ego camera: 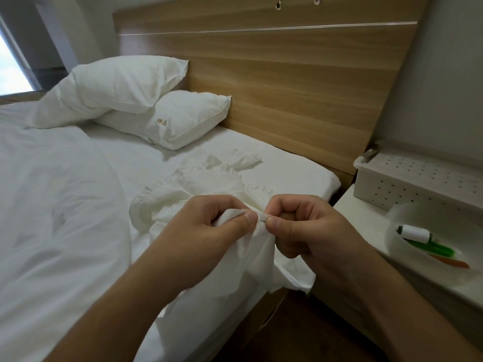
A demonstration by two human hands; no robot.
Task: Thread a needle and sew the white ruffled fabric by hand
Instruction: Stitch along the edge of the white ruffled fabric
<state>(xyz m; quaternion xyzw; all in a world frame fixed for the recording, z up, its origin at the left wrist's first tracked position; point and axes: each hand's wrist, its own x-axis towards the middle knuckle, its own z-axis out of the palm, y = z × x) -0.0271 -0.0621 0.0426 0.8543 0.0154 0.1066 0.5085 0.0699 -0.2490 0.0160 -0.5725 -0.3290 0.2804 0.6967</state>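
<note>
Both sets of my fingers are pinching: my right hand (pixel 295 226) nips the thin metal needle (pixel 262 218) between thumb and forefinger, and my left hand (pixel 222 220) grips a fold of the white ruffled fabric (pixel 198 186) just beside it. To stitch well, I judge I should keep the fold taut, push the needle through straight, and take small even bites. Soft, crumpled cotton with a gathered frill trails from my hands onto the bed (pixel 65 192) and over its edge. On the surface to my right, a pale dish (pixel 397 218) holds a white thread spool (pixel 417 233) and green and orange plastic pieces.
</note>
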